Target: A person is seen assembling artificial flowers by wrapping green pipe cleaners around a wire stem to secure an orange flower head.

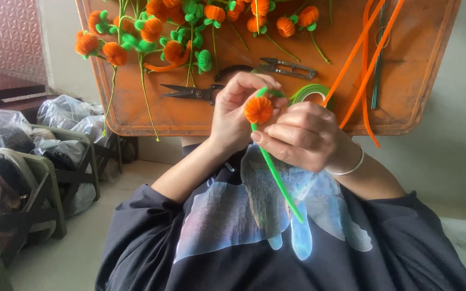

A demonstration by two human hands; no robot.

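**A:** So what've your fingers got right now?

**B:** Your left hand (pixel 233 116) is curled around the small fuzzy orange pipe-cleaner pumpkin ball (pixel 258 109), fingertips pinching it from the left. Your right hand (pixel 297 134) is closed in tight just right of it, fingers folded around the bright green pipe-cleaner stem (pixel 276 175), which trails down toward your dark sweatshirt.

**A:** And where's that sitting overall?

**B:** Mid-frame, held up at the near edge of the worn orange tray table (pixel 422 81). Just beyond your hands lie black-handled scissors (pixel 192 92), small metal snips (pixel 287 68) and a roll of green tape (pixel 311 94). Farther left there's a bunch of finished orange-and-green pipe-cleaner flowers (pixel 157 32); loose orange pipe cleaners (pixel 362 59) run off to the right.
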